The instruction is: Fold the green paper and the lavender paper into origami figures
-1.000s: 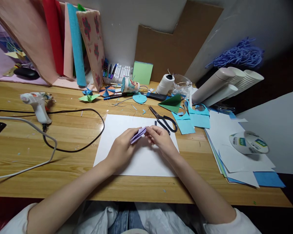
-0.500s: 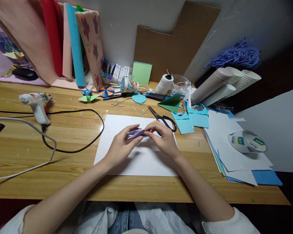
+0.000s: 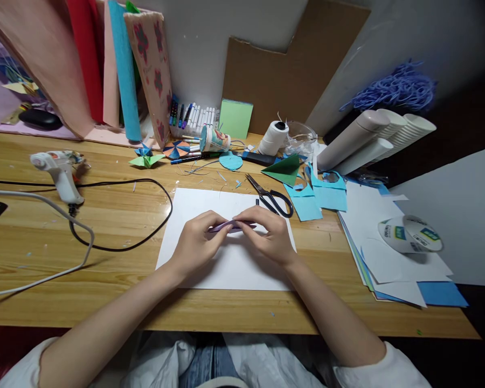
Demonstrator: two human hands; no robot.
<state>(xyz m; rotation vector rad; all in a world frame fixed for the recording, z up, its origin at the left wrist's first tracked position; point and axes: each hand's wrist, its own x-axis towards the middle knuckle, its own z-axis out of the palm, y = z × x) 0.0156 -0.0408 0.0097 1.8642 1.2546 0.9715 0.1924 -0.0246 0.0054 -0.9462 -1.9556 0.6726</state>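
Note:
A small piece of folded purple paper [image 3: 231,226] is held level above a white sheet [image 3: 226,275] in the middle of the desk. My left hand [image 3: 200,240] pinches its left part between thumb and fingers. On the other side, my right hand [image 3: 269,234] grips it the same way, and the two sets of fingertips almost meet. Much of the paper is hidden by the fingers. Black-handled scissors [image 3: 272,198] lie just beyond my right hand, partly over the sheet's far corner.
A white glue gun [image 3: 60,175] with a looping black cord lies left. Behind are paper scraps, a folded green paper [image 3: 283,170], a thread spool [image 3: 274,137] and markers [image 3: 200,117]. On the right, stacked sheets [image 3: 388,269] carry a tape roll [image 3: 410,235].
The purple paper has turned to a thinner, edge-on view. My right fingers have shifted slightly left along it, bringing both hands' fingertips closer together.

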